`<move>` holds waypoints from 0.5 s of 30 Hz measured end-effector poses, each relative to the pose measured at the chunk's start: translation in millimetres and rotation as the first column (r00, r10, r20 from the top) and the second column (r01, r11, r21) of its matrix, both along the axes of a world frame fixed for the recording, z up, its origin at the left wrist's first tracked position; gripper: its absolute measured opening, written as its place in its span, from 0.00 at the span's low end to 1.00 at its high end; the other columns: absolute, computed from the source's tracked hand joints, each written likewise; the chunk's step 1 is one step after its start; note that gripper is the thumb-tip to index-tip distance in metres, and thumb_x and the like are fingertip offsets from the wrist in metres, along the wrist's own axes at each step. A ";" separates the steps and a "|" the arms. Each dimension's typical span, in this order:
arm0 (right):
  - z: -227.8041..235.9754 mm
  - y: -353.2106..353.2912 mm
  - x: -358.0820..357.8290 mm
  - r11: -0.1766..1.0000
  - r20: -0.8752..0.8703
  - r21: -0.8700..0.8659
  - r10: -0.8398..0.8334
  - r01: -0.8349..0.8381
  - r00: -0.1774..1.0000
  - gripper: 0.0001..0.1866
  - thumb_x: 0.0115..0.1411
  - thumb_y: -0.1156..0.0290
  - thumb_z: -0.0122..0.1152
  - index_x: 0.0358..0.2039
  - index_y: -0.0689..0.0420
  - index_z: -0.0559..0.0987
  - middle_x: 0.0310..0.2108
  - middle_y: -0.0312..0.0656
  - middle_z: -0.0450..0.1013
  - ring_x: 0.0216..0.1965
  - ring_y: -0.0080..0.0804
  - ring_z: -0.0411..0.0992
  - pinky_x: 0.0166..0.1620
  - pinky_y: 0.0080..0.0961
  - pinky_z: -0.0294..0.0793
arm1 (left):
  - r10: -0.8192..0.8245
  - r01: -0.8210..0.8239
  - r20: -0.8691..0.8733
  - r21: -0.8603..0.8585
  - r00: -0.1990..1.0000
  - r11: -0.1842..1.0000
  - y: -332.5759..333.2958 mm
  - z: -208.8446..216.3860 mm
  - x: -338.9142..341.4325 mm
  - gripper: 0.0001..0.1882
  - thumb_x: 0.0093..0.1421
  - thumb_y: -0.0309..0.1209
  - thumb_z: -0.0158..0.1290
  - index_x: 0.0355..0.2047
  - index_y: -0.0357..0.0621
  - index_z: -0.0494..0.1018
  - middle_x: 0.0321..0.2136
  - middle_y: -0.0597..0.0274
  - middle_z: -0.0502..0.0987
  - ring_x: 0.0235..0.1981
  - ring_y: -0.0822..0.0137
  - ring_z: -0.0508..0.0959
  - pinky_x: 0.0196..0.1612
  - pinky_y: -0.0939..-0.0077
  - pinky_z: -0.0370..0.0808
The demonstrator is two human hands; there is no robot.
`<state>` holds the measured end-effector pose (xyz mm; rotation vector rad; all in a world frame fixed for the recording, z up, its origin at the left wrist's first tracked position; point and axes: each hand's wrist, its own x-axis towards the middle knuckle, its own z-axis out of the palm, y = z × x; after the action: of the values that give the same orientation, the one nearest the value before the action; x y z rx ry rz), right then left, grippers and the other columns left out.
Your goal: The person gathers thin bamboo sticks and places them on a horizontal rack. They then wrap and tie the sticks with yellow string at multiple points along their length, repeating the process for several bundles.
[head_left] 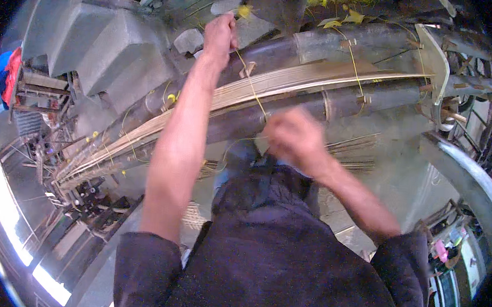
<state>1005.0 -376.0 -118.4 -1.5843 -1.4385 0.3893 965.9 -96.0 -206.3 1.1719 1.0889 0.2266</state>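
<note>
A long bundle of thin pale strips lies along two dark, round poles, with several thin yellow cords tied across it. My left hand is closed on one yellow cord beyond the far pole. That cord slants over the strips toward my right hand, which is on the near side, close to my body. The right hand is blurred, but its fingers look curled into a fist with the thin cord at them. Its fingertips cannot be made out clearly.
A pale end plate stands across the poles at the right. Grey stepped blocks rise at the far left. Stones and an upright tube are beyond the poles. Loose thin rods lie on the floor.
</note>
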 end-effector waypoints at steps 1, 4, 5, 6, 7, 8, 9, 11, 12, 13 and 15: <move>13.5 12.7 13.6 0.997 0.124 -0.035 -0.067 0.072 0.990 0.11 0.44 0.74 0.64 0.31 0.55 0.77 0.36 0.40 0.74 0.37 0.40 0.73 0.39 0.34 0.76 | -0.084 0.098 -0.119 0.124 0.989 0.987 6.5 13.6 4.7 0.18 0.65 0.42 0.46 0.33 0.39 0.75 0.26 0.66 0.76 0.25 0.74 0.74 0.27 0.71 0.71; 14.4 45.4 28.3 0.985 0.445 -0.171 0.055 0.024 0.894 0.13 0.44 0.77 0.67 0.33 0.55 0.80 0.34 0.41 0.76 0.35 0.40 0.75 0.39 0.32 0.76 | -0.286 0.370 -0.261 0.380 0.922 0.848 51.9 40.6 -12.1 0.21 0.66 0.44 0.47 0.45 0.38 0.76 0.37 0.59 0.80 0.36 0.72 0.78 0.39 0.74 0.74; 15.0 55.7 24.6 0.968 0.514 -0.248 0.155 -0.027 0.843 0.12 0.45 0.78 0.67 0.33 0.56 0.80 0.34 0.41 0.76 0.35 0.39 0.75 0.39 0.32 0.76 | -0.317 0.406 -0.256 0.492 0.913 0.770 62.0 54.2 -32.9 0.22 0.66 0.44 0.47 0.45 0.38 0.76 0.38 0.58 0.80 0.38 0.71 0.79 0.42 0.75 0.73; 25.5 54.9 18.4 0.978 0.427 -0.191 0.005 0.085 0.904 0.10 0.47 0.78 0.67 0.32 0.56 0.81 0.33 0.42 0.77 0.35 0.38 0.76 0.39 0.31 0.76 | -0.340 0.425 -0.257 0.597 0.905 0.680 69.2 66.9 -56.4 0.22 0.66 0.45 0.47 0.45 0.37 0.76 0.39 0.58 0.80 0.40 0.71 0.79 0.44 0.75 0.73; 43.1 47.6 2.5 0.972 0.310 -0.162 -0.115 0.171 0.944 0.08 0.48 0.77 0.67 0.32 0.57 0.81 0.33 0.42 0.78 0.35 0.37 0.77 0.40 0.31 0.76 | -0.316 0.338 -0.152 0.633 0.937 0.697 67.2 90.8 -88.4 0.22 0.66 0.44 0.47 0.45 0.37 0.76 0.40 0.58 0.80 0.42 0.70 0.78 0.47 0.75 0.72; 57.7 33.0 -16.3 0.952 0.185 -0.158 -0.234 0.263 0.955 0.06 0.50 0.77 0.67 0.31 0.57 0.82 0.32 0.43 0.78 0.35 0.36 0.77 0.40 0.30 0.76 | -0.294 0.251 -0.044 0.650 0.955 0.717 57.8 116.9 -122.3 0.21 0.66 0.44 0.47 0.46 0.37 0.75 0.40 0.58 0.80 0.44 0.69 0.77 0.49 0.76 0.71; 57.8 15.4 -34.4 0.897 0.149 -0.248 -0.337 0.366 0.929 0.05 0.52 0.77 0.66 0.31 0.58 0.82 0.31 0.43 0.79 0.35 0.36 0.78 0.41 0.29 0.76 | -0.273 0.168 0.062 0.653 0.960 0.739 52.4 132.5 -162.0 0.20 0.66 0.43 0.48 0.45 0.38 0.76 0.40 0.59 0.80 0.43 0.68 0.78 0.49 0.74 0.71; 41.1 1.1 -81.6 0.805 0.126 -0.402 -0.423 0.436 0.897 0.04 0.54 0.77 0.65 0.33 0.59 0.82 0.31 0.44 0.79 0.35 0.35 0.79 0.42 0.29 0.75 | -0.161 -0.020 0.269 0.565 0.950 0.825 45.8 156.1 -233.9 0.17 0.66 0.40 0.48 0.45 0.40 0.75 0.41 0.59 0.78 0.43 0.66 0.77 0.50 0.73 0.70; 36.7 6.1 -107.6 0.783 0.112 -0.482 -0.390 0.393 0.914 0.05 0.54 0.77 0.65 0.33 0.59 0.82 0.31 0.44 0.79 0.36 0.34 0.78 0.42 0.29 0.75 | -0.044 -0.124 0.341 0.454 0.939 0.882 45.4 165.8 -274.9 0.16 0.67 0.39 0.47 0.46 0.40 0.74 0.41 0.59 0.77 0.44 0.64 0.76 0.51 0.72 0.69; 43.1 29.0 -130.1 0.828 0.059 -0.433 -0.370 0.358 0.927 0.06 0.54 0.77 0.65 0.34 0.59 0.83 0.31 0.46 0.79 0.36 0.37 0.78 0.42 0.30 0.75 | -0.094 -0.191 0.613 0.383 0.784 0.904 47.8 177.4 -314.1 0.16 0.65 0.36 0.49 0.48 0.40 0.72 0.42 0.58 0.76 0.46 0.65 0.73 0.53 0.71 0.68; 41.5 84.3 -147.4 0.922 0.192 -0.237 -0.266 0.307 0.945 0.06 0.58 0.71 0.63 0.34 0.58 0.83 0.32 0.47 0.78 0.35 0.41 0.77 0.41 0.31 0.75 | -0.017 -0.289 0.928 0.133 0.372 0.948 24.8 229.5 -388.7 0.21 0.64 0.44 0.46 0.50 0.44 0.72 0.43 0.56 0.74 0.45 0.64 0.72 0.53 0.67 0.67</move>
<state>857.6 -291.6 -76.9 -2.0507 -1.2796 0.2963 577.2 -71.2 23.2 0.9318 0.0977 1.0873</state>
